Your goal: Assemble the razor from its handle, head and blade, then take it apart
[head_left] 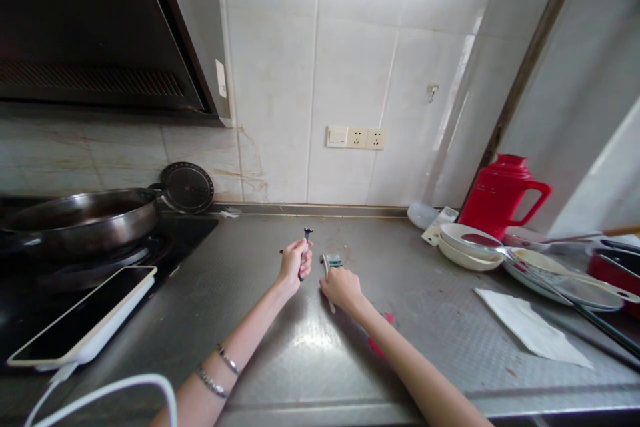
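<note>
My left hand (295, 261) is closed around the handle of a small black-and-grey tool with a T-shaped head (308, 232), which looks like a razor. It is held upright above the steel counter. My right hand (343, 285) rests low at the counter with its fingers curled, and what they grip is hidden. A thin pale-handled tool (325, 265) lies along that hand's left side, passing by the fingers. Just beyond the knuckles shows a small flat item with a teal part (334, 259). Under my right forearm, a pinkish-red thing (377, 344) is partly covered.
To the left, a steel pan (100, 217) stands on the black stove, with a phone (90, 317) and white cable nearer. At right are a red thermos (500, 193), stacked bowls (467, 257), plates (600, 293) and a white tissue (533, 327). A tiled wall closes the back.
</note>
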Demonstrator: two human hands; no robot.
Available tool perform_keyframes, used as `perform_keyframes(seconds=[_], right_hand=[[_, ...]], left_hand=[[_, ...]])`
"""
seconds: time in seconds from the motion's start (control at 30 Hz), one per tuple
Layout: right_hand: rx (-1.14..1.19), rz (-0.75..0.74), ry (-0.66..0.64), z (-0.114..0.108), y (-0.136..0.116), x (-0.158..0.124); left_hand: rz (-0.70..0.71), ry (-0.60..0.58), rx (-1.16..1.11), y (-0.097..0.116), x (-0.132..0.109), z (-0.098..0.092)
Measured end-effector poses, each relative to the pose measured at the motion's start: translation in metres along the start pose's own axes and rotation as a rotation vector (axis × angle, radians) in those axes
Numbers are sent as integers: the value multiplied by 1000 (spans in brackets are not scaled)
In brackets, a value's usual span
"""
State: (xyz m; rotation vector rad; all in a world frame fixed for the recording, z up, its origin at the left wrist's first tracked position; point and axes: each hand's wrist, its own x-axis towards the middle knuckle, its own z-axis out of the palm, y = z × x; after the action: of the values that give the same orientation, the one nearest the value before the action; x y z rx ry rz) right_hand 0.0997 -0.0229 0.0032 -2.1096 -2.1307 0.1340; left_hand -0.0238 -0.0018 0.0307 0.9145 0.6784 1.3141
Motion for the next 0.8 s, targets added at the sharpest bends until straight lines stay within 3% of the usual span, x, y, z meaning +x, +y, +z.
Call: perform_keyframes(seconds=[0.27, 0.53, 0.7, 0.8], right_hand=[[-26, -38, 46, -1, 4, 3], [36, -73, 113, -37, 49, 54], [173, -331, 45, -24, 71, 72], [201, -371, 43, -12, 77, 74]], left_hand=[[-24, 5, 0, -4, 2, -2], [-21, -10, 10, -7, 3, -6], [-29, -8, 19, -9, 4, -7], [-36, -10, 28, -9, 3, -7]])
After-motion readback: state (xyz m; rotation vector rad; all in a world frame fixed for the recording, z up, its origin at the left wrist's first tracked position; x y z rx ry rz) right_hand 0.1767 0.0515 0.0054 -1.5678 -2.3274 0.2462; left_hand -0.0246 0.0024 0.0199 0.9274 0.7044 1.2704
